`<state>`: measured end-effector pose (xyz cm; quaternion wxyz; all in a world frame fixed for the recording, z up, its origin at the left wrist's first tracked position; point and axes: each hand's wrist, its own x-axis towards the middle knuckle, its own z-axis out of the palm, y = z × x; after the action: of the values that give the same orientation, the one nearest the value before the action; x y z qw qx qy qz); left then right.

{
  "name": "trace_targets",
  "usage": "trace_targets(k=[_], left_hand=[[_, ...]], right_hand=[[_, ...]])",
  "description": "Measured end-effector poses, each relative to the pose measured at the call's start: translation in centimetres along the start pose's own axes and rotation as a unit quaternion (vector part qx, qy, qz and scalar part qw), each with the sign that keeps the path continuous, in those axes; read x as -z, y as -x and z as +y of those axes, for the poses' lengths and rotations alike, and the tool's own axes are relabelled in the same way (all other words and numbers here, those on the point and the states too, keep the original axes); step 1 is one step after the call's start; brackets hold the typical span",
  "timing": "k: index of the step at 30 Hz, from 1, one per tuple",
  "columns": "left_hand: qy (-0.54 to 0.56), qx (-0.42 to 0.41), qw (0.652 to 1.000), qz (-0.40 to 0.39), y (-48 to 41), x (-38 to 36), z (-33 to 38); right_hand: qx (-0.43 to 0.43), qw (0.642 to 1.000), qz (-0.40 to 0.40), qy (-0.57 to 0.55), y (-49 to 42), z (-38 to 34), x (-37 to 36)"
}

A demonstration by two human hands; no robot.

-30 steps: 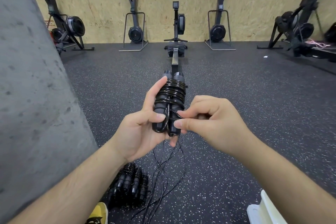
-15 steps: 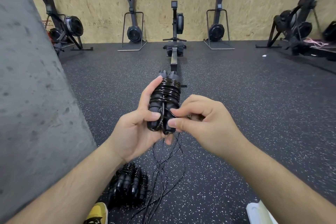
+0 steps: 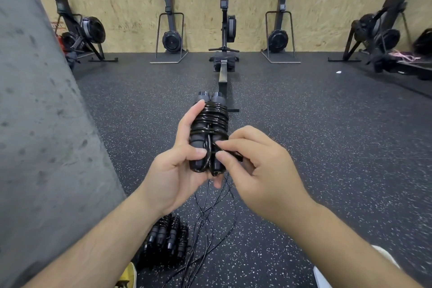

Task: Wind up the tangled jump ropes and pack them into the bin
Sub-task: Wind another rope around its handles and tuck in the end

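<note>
Black jump rope bundle [image 3: 209, 133], two foam-gripped handles side by side with glossy cord coiled round their upper half: held upright at chest height over the speckled black rubber floor [image 3: 315, 147]. Left hand [image 3: 180, 170] clasped around the handles, thumb pressed across the front. Right hand [image 3: 259, 170] pinching the loose end of the cord [image 3: 230, 152] against the lower handles, apparently tucking it in. Winding of this rope judged nearly complete; securing the tail remains. Second wound black rope bundle [image 3: 167, 239] lying on the floor below the left forearm, not yet binned. Loose thin black cords [image 3: 205, 224] trailing on the floor beside it, still to be wound. White object [image 3: 321, 277] at lower right edge, possibly the bin; cannot tell.
</note>
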<state>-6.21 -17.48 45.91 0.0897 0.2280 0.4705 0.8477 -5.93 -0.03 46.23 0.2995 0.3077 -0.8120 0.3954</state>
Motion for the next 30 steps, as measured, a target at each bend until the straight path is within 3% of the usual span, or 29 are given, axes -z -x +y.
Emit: trace_targets(k=[6, 10, 16, 23, 30], left_hand=[[0.027, -0.006, 1.000, 0.009, -0.9, 0.5, 0.2], [0.025, 0.003, 1.000, 0.001, -1.4, 1.4, 0.4], [0.011, 0.015, 1.000, -0.002, -1.6, 3.0, 0.6], [0.009, -0.021, 0.994, 0.104, -2.4, 4.8, 1.9], [-0.040, 0.007, 0.997, 0.063, -1.9, 5.7, 1.6]], right_hand=[[-0.072, 0.956, 0.042, -0.283, -0.9, 0.1, -1.7], [-0.080, 0.935, 0.038, -0.344, -1.6, 1.3, -2.9], [-0.096, 0.934, 0.009, -0.344, -2.6, 1.9, -4.9], [-0.027, 0.987, -0.044, -0.151, -4.4, 3.2, -5.2], [-0.010, 0.992, -0.027, -0.122, -4.3, 3.3, -5.1]])
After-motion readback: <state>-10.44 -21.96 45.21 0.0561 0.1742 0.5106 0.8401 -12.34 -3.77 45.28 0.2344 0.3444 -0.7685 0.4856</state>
